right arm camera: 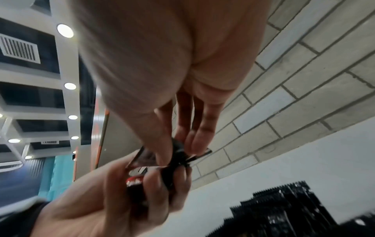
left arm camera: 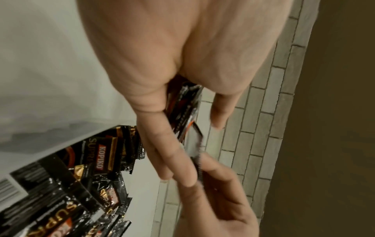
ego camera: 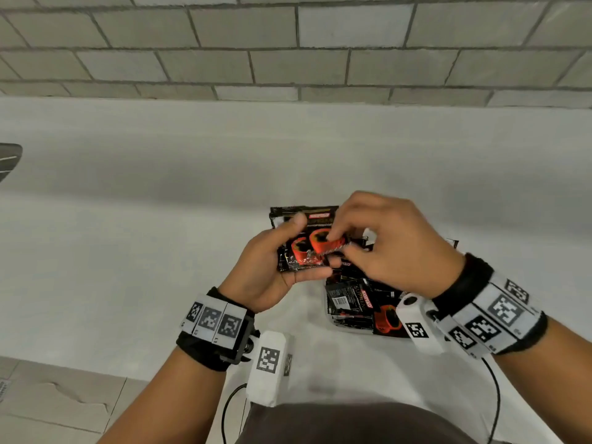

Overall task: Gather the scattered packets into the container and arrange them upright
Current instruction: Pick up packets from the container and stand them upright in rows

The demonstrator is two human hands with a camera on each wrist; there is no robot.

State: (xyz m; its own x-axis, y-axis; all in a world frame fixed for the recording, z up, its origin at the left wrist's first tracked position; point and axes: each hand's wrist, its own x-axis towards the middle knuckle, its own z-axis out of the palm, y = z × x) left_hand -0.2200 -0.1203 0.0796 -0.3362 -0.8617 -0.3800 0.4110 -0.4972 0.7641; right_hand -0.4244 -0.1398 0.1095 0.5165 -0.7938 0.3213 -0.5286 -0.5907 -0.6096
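My left hand (ego camera: 288, 251) grips a stack of black coffee packets (ego camera: 299, 248) with red cups printed on them, thumb on the front face, held above the white counter (ego camera: 160, 219). My right hand (ego camera: 355, 248) pinches one more packet (ego camera: 330, 245) by its edge against that stack. In the left wrist view the held packets (left arm camera: 185, 110) show edge-on between my fingers (left arm camera: 162, 144). The right wrist view has my fingertips (right arm camera: 194, 141) pinching the packet (right arm camera: 178, 154). More packets (ego camera: 358, 310) lie heaped below my right hand. The container itself is not visible.
A grey tiled wall (ego camera: 288, 49) runs along the far side of the counter. A dark object (ego camera: 9, 158) sits at the counter's left edge. The near counter edge drops to a tiled floor (ego camera: 48, 398) at lower left. Cables (ego camera: 230, 408) hang from the wrist cameras.
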